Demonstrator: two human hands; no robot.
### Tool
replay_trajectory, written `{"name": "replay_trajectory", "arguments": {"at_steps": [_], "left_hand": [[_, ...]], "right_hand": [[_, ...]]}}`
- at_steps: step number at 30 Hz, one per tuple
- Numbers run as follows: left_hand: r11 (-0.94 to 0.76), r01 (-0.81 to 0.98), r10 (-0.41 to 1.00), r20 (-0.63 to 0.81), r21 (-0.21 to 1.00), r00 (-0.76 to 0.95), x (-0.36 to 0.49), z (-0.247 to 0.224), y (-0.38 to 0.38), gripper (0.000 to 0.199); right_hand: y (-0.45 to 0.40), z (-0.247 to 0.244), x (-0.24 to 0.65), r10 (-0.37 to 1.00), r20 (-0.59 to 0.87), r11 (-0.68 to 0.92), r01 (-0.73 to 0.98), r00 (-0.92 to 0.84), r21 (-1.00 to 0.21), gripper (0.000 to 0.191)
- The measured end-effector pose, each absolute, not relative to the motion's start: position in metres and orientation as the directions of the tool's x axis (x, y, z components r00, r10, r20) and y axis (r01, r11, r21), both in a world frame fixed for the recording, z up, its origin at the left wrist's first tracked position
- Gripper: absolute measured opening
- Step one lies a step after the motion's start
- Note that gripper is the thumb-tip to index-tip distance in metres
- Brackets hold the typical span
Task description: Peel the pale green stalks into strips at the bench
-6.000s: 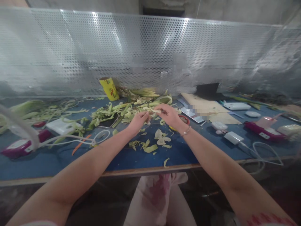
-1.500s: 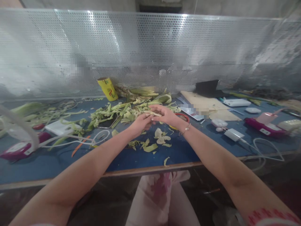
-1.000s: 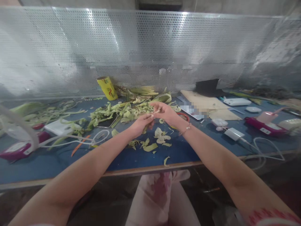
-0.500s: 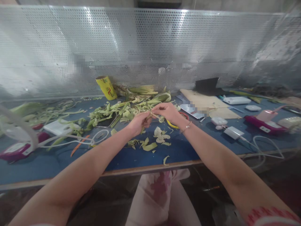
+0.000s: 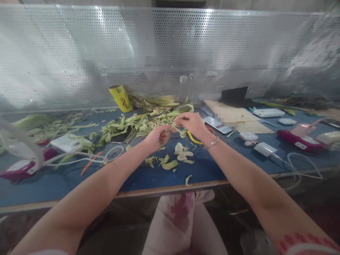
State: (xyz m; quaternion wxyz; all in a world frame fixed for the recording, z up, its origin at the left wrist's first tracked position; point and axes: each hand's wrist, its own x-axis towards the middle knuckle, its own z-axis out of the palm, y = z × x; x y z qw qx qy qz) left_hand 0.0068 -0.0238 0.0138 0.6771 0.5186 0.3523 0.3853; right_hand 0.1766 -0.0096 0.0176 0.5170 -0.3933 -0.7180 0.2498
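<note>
My left hand (image 5: 158, 136) is closed, its thumb and fingers pinching a pale green plant strip (image 5: 174, 126). Close beside it, my right hand (image 5: 189, 124) is closed too, fingertips together on the same strip. Behind and to the left of the hands spreads a heap of green leaf and stalk pieces (image 5: 124, 126). Nearer me, pale leaf scraps (image 5: 182, 151) lie on the blue table (image 5: 159, 180). A yellow and red ring-shaped thing (image 5: 193, 138) is partly hidden by my right wrist.
A yellow tube (image 5: 121, 99) leans near the perforated metal panel (image 5: 175, 46). To the right are a phone (image 5: 217, 124), brown cardboard (image 5: 233, 112), white chargers (image 5: 265, 149) and a magenta power strip (image 5: 301, 140). White cables (image 5: 79, 154) and another magenta strip (image 5: 20, 169) lie left.
My right hand has shifted slightly up. My left hand's fingers look more curled, and both hands stay close together at the plant strip.
</note>
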Motion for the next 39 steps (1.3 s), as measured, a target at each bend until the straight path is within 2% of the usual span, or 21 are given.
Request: {"name": "replay_trajectory", "arguments": {"at_steps": [4, 7, 10, 12, 14, 18, 22, 26, 33, 39], "left_hand": [[0.163, -0.166, 0.902, -0.079, 0.972, 0.425, 0.006, 0.011, -0.022, 0.026], [0.154, -0.164, 0.923, -0.083, 0.974, 0.377, 0.006, 0.007, -0.018, 0.032], [0.090, -0.156, 0.944, -0.034, 0.984, 0.328, 0.007, 0.002, -0.014, 0.030], [-0.019, -0.138, 0.958, 0.058, 0.990, 0.282, 0.007, -0.001, -0.012, 0.028], [-0.160, -0.024, 0.963, 0.161, 0.987, 0.215, 0.006, -0.003, -0.010, 0.030], [-0.322, 0.394, 0.947, 0.295, 0.861, 0.128, 0.000, 0.001, -0.008, 0.031], [-0.434, 0.534, 0.887, 0.446, 0.726, 0.115, -0.003, 0.007, -0.010, 0.023], [-0.429, 0.573, 0.879, 0.469, 0.698, 0.087, -0.002, 0.009, -0.012, 0.026], [-0.377, 0.473, 0.903, 0.430, 0.796, -0.006, -0.002, 0.005, -0.012, 0.030], [-0.339, 0.358, 0.915, 0.394, 0.870, -0.091, 0.000, 0.003, -0.013, 0.027]], "right_hand": [[-0.004, 0.013, 0.177, 0.802, 0.544, 0.595, 0.249, -0.247, -0.764, 0.020], [-0.002, 0.009, 0.175, 0.801, 0.528, 0.588, 0.208, -0.283, -0.781, 0.029], [-0.005, 0.008, 0.171, 0.840, 0.412, 0.512, 0.267, -0.353, -0.816, 0.030], [-0.008, 0.008, 0.169, 0.870, 0.319, 0.442, 0.308, -0.377, -0.842, 0.028], [-0.010, 0.009, 0.168, 0.888, 0.302, 0.418, 0.336, -0.347, -0.844, 0.029], [-0.015, 0.012, 0.167, 0.841, 0.443, 0.538, 0.394, -0.311, -0.745, 0.030], [-0.021, 0.015, 0.170, 0.754, 0.556, 0.653, 0.494, -0.350, -0.574, 0.033], [-0.023, 0.018, 0.173, 0.746, 0.562, 0.658, 0.523, -0.358, -0.542, 0.041], [-0.022, 0.015, 0.169, 0.768, 0.508, 0.640, 0.455, -0.390, -0.619, 0.011], [-0.024, 0.012, 0.164, 0.766, 0.485, 0.637, 0.399, -0.421, -0.660, 0.012]]}}
